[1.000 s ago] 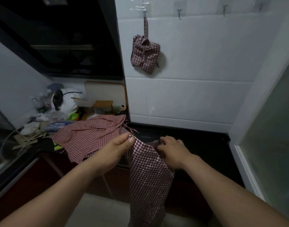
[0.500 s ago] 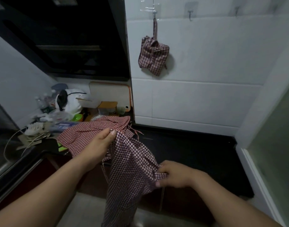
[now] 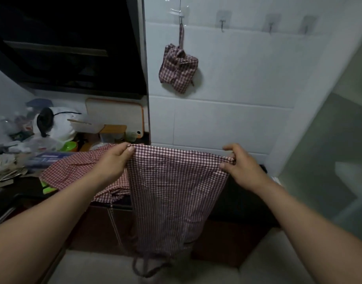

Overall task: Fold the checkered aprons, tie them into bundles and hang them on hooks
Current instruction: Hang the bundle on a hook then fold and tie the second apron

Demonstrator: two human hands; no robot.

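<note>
Evenly spread between two hands, a checkered apron hangs in front of a kitchen counter.

From the head camera, the left hand (image 3: 112, 162) pinches one top corner of the red-and-white checkered apron (image 3: 172, 191) between thumb and curled fingers, and the right hand (image 3: 241, 167) pinches the other corner the same way. The top edge runs nearly straight between them; the cloth drops past the dark counter (image 3: 237, 193), its strings dangling low. A second checkered apron (image 3: 73, 171) lies crumpled on the counter beside the left hand. A tied apron bundle (image 3: 178, 68) hangs by its strap from a wall hook (image 3: 181, 16) on white tile, with another hook (image 3: 222, 23) just to its right. A green bowl (image 3: 70, 146) and a cutting board (image 3: 114, 113) sit at the left.
</note>
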